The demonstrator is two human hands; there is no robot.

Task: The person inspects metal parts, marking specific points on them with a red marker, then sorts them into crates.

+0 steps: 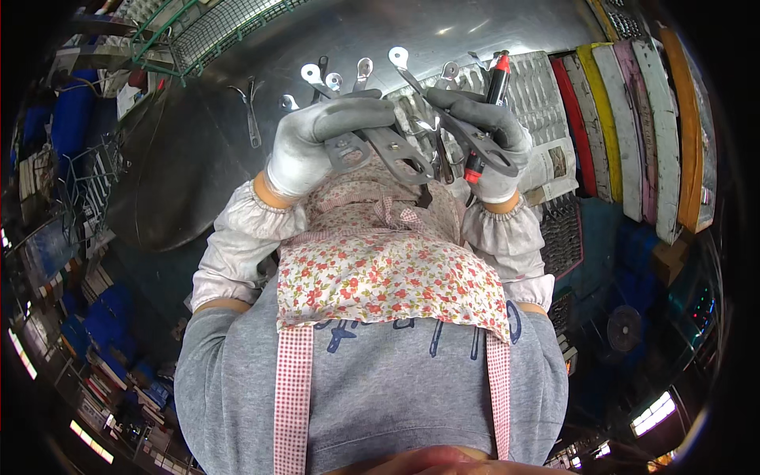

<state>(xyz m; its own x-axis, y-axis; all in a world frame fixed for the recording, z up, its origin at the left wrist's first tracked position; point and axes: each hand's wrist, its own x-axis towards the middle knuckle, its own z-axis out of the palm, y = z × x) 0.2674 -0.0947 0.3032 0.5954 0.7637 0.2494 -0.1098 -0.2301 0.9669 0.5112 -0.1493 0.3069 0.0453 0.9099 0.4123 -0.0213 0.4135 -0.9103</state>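
Observation:
My left hand, in a white glove with grey-coated fingers, is closed around flat grey metal pieces with slotted wide ends and shiny, holed narrow ends. My right hand, gloved alike, grips a similar metal piece; its bright ring end points up and left. A black marker pen with red ends is also held there, slanting across the palm. Between and beyond the hands, more shiny-ended metal pieces lie on the work surface, partly hidden by the gloves. What kind of tool they are I cannot tell.
Newspaper with rows of metal pieces covers the metal table at right. One forked loose piece lies at left. A green wire basket stands at far left; upright coloured slabs line the right side.

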